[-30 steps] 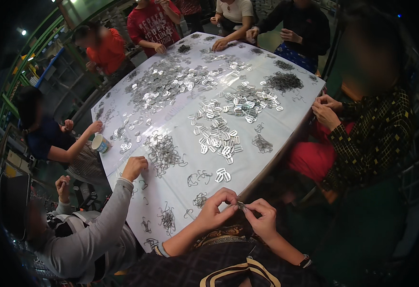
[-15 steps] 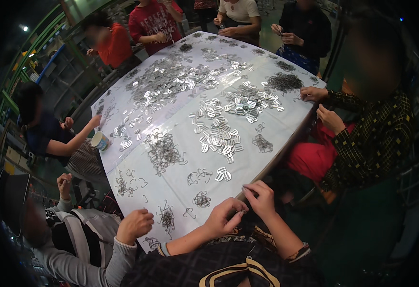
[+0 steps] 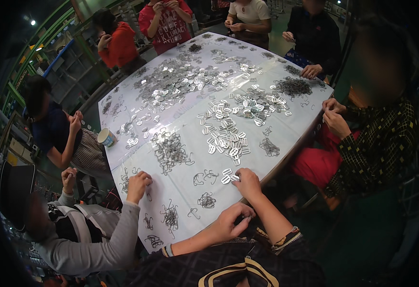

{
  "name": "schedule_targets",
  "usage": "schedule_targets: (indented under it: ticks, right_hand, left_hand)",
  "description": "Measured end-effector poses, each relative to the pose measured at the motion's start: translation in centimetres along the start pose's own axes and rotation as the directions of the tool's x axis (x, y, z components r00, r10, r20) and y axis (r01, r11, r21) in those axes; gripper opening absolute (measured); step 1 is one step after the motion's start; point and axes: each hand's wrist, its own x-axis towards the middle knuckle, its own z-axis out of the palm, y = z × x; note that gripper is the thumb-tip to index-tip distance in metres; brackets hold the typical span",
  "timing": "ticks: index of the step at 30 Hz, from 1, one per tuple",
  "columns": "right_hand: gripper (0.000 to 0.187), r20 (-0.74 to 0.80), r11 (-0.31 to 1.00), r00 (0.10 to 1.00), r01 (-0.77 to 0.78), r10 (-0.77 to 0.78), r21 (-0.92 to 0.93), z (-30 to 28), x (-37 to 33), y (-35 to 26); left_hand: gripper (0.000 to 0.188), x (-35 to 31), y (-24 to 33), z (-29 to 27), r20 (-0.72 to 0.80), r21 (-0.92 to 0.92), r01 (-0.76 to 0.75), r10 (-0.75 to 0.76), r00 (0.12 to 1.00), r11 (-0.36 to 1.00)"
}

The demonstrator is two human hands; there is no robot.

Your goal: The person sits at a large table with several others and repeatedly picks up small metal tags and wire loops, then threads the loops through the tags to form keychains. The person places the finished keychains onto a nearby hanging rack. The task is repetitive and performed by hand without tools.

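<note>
My left hand [image 3: 232, 221] is closed, thumb and fingers pressed together, near the table's front edge; whatever is between its fingertips is hidden. My right hand [image 3: 248, 183] reaches over the table edge, its fingertips pinched on one silver slotted metal buckle [image 3: 235, 178]. Two similar flat buckles [image 3: 226, 175] lie just left of those fingers. Between my hands and the table's middle sit a small heap of bent wire hooks [image 3: 206, 200] and a few loose hooks [image 3: 204, 178]. A larger spread of buckles [image 3: 226, 136] lies beyond my right hand.
The pale-covered table [image 3: 267, 165] carries more wire-hook piles [image 3: 171, 150] and a wide buckle heap [image 3: 171, 83]. A paper cup [image 3: 106, 137] stands at its left edge. Several people surround the table; at my left, a grey-sleeved person's hand [image 3: 138, 185] is over it.
My right hand has moved forward, away from my left hand, to the small group of buckles. My left hand stays near the edge. The grey-sleeved person's hand has moved farther over the table.
</note>
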Motion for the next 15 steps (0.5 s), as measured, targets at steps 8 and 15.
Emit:
schedule_targets:
  ticks: [8, 15]
  right_hand:
    - [0.016, 0.147, 0.892, 0.975, -0.211, 0.164, 0.4, -3.1, -1.4, 0.0]
    - [0.012, 0.185, 0.607, 0.97, -0.242, 0.155, 0.757, -7.5, -7.3, -2.0]
  left_hand:
    - [0.007, 0.3, -0.5, 0.3, -0.019, 0.007, 0.035, -0.035, 0.999, 0.999]
    - [0.009, 0.4, -1.4, 0.5, -0.129, 0.09, 0.127, -0.115, 0.985, 0.988]
